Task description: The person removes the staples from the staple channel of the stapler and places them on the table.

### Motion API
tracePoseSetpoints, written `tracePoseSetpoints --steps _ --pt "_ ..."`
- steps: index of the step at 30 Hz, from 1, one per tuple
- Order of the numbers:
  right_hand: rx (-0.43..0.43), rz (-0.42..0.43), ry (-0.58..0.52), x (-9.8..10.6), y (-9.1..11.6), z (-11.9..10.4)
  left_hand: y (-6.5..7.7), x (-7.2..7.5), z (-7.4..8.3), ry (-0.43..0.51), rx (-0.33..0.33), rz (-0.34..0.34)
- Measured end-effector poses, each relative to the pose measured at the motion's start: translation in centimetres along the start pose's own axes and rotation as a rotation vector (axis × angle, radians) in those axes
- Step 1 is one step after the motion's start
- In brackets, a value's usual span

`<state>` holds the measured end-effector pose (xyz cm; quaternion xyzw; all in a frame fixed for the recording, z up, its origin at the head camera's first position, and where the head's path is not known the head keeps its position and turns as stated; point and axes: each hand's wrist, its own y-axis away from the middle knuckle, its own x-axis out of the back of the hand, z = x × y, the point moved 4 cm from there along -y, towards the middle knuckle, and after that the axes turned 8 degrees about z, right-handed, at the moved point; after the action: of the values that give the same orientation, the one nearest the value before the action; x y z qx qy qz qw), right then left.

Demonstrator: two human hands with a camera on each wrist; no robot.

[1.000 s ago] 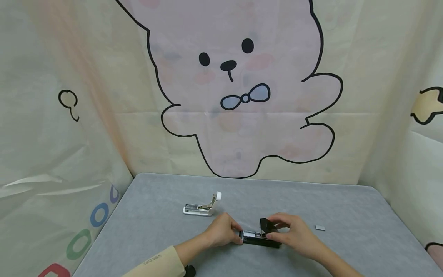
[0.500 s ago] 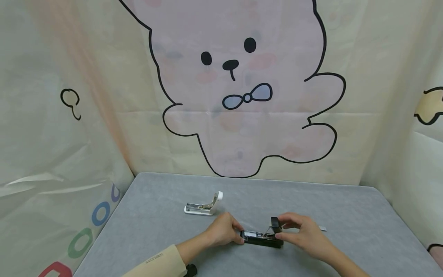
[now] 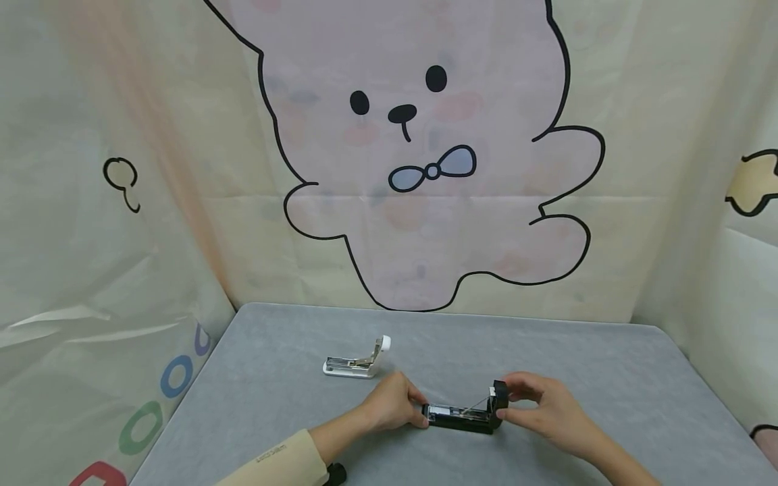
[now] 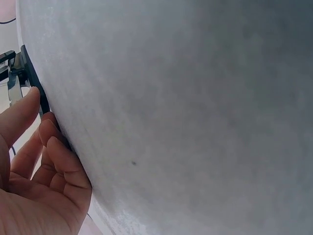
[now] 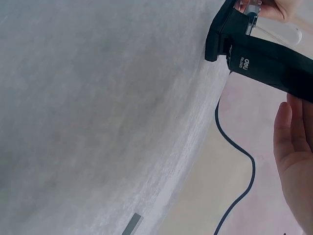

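A black stapler (image 3: 462,420) lies on the grey table in the head view, its cover raised upright at the right end and its metal magazine exposed. At its left end, my left hand (image 3: 392,403) pinches the base between thumb and fingers. That base (image 4: 35,81) also shows at the edge of the left wrist view. My right hand (image 3: 543,408) holds the lifted cover (image 3: 500,397), thumb on the near side and fingers on the far side. In the right wrist view a thin spring (image 5: 274,36) stretches beside the cover.
A white stapler (image 3: 349,368), also opened up, stands behind my left hand. A small silver strip (image 5: 132,224) lies on the table in the right wrist view; my right hand hides it from the head view. The grey table (image 3: 267,378) meets a printed cloth backdrop.
My right hand has swung the black stapler's cover up and to the right, from tilted over the magazine to upright. My left hand stays on the base.
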<state>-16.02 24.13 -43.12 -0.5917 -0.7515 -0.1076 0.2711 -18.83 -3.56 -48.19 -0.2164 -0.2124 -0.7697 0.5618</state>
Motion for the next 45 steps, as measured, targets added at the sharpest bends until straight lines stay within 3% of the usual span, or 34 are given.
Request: tracePoseSetpoints --steps 12,24,36,45 --pt "0.017 0.021 -0.014 2.0 1.1 1.3 0.0 -0.1 0.2 -0.015 0.007 0.0" --pt "-0.07 -0.017 -0.037 3.2 1.9 3.5 0.0 0.1 0.3 -0.034 0.024 -0.003" --pt "-0.112 -0.052 0.123 3.7 2.6 5.3 0.0 0.0 0.4 -0.027 0.03 -0.003" --pt "-0.157 -0.109 0.07 3.5 2.5 6.0 0.0 0.1 0.5 -0.019 0.044 -0.006"
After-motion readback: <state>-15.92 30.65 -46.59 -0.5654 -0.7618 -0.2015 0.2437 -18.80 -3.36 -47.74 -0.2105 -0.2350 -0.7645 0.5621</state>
